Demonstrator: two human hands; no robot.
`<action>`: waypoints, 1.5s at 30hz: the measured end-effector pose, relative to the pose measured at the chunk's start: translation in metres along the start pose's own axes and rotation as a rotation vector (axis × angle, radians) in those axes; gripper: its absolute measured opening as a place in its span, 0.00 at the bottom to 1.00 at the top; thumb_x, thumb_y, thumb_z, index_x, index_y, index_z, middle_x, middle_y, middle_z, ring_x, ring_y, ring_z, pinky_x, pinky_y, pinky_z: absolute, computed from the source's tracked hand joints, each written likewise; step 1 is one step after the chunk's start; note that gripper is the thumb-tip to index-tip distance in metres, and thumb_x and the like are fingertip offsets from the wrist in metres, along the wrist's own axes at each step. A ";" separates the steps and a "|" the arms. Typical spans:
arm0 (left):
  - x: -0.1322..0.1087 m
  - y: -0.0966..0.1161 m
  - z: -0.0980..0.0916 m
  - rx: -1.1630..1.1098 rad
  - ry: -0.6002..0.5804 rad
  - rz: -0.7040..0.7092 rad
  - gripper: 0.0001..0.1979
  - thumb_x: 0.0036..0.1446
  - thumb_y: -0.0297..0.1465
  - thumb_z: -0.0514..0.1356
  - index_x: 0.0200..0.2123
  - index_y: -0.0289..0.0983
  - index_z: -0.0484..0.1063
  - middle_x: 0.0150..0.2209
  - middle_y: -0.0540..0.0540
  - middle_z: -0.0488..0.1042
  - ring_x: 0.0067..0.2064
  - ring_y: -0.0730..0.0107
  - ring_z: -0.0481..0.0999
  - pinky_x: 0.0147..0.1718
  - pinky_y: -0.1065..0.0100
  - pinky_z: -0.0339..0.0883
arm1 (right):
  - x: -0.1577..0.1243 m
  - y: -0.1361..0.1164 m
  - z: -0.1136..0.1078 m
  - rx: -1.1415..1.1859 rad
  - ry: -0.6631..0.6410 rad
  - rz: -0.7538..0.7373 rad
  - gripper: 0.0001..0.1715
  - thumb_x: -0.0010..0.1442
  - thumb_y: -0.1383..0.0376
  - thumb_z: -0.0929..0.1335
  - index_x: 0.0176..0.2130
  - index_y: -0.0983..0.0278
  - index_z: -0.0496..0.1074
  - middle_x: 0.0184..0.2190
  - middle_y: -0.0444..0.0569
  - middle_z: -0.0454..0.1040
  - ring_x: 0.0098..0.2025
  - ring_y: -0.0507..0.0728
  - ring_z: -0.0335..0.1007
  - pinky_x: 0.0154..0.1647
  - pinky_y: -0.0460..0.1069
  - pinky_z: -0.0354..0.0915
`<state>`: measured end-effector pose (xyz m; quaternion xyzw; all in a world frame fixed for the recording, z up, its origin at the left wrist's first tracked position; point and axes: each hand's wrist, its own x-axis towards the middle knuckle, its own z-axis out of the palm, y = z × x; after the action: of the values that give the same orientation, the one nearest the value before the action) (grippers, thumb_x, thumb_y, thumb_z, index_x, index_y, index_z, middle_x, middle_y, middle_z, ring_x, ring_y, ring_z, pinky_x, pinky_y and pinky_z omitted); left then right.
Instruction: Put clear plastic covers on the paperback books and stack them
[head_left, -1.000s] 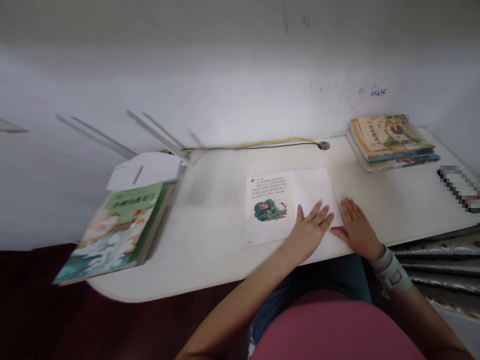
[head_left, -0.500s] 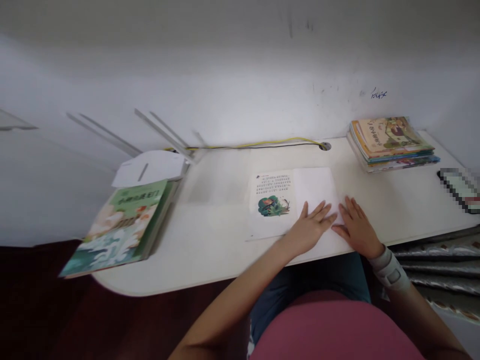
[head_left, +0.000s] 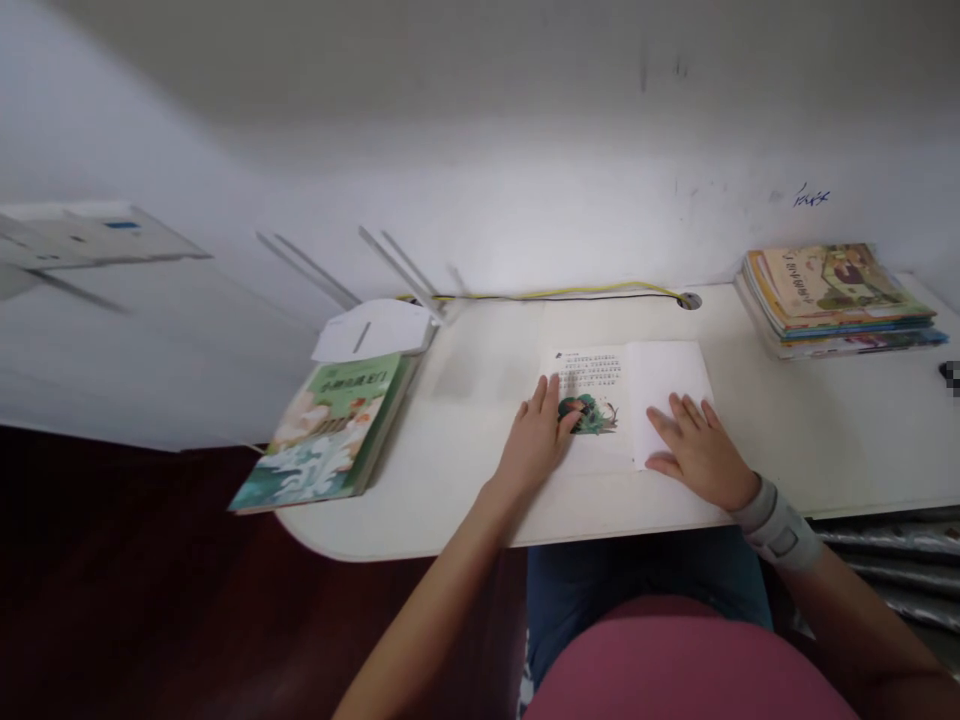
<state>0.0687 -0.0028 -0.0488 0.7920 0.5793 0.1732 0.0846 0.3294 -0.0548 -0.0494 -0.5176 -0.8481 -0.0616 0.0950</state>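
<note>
An open booklet (head_left: 630, 385) lies flat on the white desk (head_left: 465, 470) in front of me. Its left page carries printed text and a green picture; its right page is blank white. My left hand (head_left: 536, 440) rests flat on the left page with fingers spread, partly over the picture. My right hand (head_left: 694, 450) lies flat and open on the lower part of the right page. A grey band wraps my right wrist (head_left: 776, 525).
A green-covered book (head_left: 330, 430) sits atop a pile at the desk's left end, with a white paper (head_left: 371, 330) behind it. A stack of picture books (head_left: 832, 295) stands at the back right. A yellow cable (head_left: 570, 293) runs along the wall to a desk hole (head_left: 688, 300).
My left hand has slid left from the right page onto the left page. The right hand stays on the right page. The view has shifted to the left.
</note>
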 end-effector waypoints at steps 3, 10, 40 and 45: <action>-0.013 -0.006 -0.001 -0.090 0.055 -0.022 0.30 0.65 0.40 0.44 0.65 0.31 0.43 0.62 0.29 0.59 0.61 0.53 0.62 0.53 0.53 0.63 | 0.002 -0.001 0.007 -0.027 -0.010 0.011 0.39 0.58 0.45 0.63 0.60 0.64 0.61 0.59 0.68 0.61 0.61 0.73 0.56 0.57 0.66 0.53; -0.027 -0.020 0.007 0.010 0.070 0.065 0.37 0.65 0.41 0.43 0.65 0.28 0.25 0.58 0.25 0.63 0.57 0.52 0.67 0.52 0.49 0.62 | -0.002 -0.001 0.011 -0.014 -0.011 0.018 0.39 0.58 0.45 0.63 0.60 0.64 0.61 0.60 0.68 0.59 0.61 0.72 0.55 0.58 0.65 0.53; -0.022 0.008 -0.001 0.164 0.186 0.099 0.27 0.65 0.40 0.45 0.60 0.29 0.57 0.62 0.29 0.58 0.63 0.50 0.58 0.59 0.44 0.51 | -0.004 -0.004 -0.005 -0.037 -0.066 0.126 0.34 0.61 0.51 0.63 0.59 0.68 0.62 0.60 0.70 0.59 0.63 0.71 0.53 0.59 0.63 0.51; -0.002 0.030 0.012 0.002 0.041 0.289 0.30 0.63 0.43 0.48 0.63 0.34 0.51 0.66 0.31 0.49 0.67 0.49 0.46 0.59 0.46 0.53 | -0.002 -0.022 -0.001 0.038 -0.064 0.016 0.34 0.61 0.51 0.64 0.62 0.61 0.58 0.64 0.63 0.52 0.65 0.73 0.45 0.58 0.67 0.51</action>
<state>0.0988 -0.0135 -0.0504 0.8636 0.4609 0.1991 0.0461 0.3113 -0.0668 -0.0491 -0.5240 -0.8477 -0.0281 0.0781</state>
